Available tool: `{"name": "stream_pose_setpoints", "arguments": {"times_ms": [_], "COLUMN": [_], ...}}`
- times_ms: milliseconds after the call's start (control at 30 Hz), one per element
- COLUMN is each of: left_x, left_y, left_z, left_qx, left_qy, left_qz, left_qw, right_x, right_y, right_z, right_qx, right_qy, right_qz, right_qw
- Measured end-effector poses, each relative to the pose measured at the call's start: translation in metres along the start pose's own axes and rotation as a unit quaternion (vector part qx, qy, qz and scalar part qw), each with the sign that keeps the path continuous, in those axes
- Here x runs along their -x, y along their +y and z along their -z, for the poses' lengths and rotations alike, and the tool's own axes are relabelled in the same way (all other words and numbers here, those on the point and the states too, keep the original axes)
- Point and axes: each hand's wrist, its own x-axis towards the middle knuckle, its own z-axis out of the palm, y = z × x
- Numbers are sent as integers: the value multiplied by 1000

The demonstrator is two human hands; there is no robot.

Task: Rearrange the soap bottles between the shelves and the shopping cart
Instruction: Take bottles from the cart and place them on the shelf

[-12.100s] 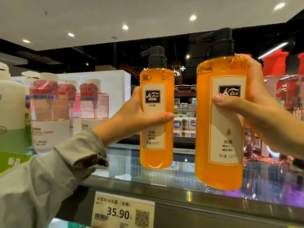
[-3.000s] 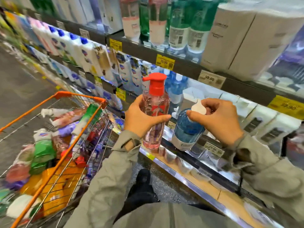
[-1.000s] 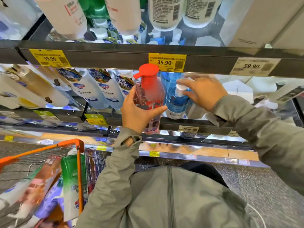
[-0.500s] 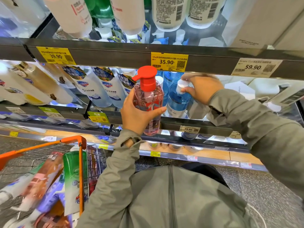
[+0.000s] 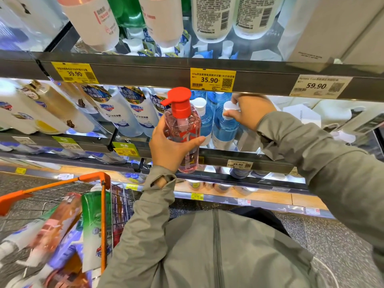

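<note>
Pink bottle (image 5: 182,127) upright in left hand (image 5: 167,151) (spout (image 5: 167,101) leftward)

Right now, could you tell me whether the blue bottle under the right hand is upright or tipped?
Upright: the blue bottle stands on the shelf, with its white cap on top, pinched by the right hand.

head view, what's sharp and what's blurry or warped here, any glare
Head view: pink bottle and 35.90 tag are sharp; cart bottles at lower left are smeared; white bottles on the left shelf lean outward, wide-lens distortion; shelf lighting washes out the white boxes at right.
</note>
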Motion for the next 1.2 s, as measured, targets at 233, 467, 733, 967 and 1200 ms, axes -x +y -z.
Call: {"name": "stream_pose_setpoints", "arguments": {"times_ms": [233, 467, 733, 967, 1200], "left_x": [2, 3, 1, 0, -3], "left_y": [-1, -4, -6, -11, -13], "left_z": [-4, -3, 4, 13, 17], "left_qx": [-20, -13, -12, -15, -4], "left_qy": [-2, -9, 20, 42, 56], "left_qz": [2, -5, -1, 14, 15], "left_qw": [1000, 1000, 1000, 999, 998], "right_x": [-1, -15, -1, -9, -27], "right_y": [9, 22, 3, -35, -54], "right_z": [-6, -5, -7, -11, -16], "right_qx": [11, -59, -52, -44, -32], "right_qy": [-5, -79, 12, 28, 21], "right_qz": [1, 32, 13, 69, 58], "right_qw": [1000, 995, 998, 996, 998]}}
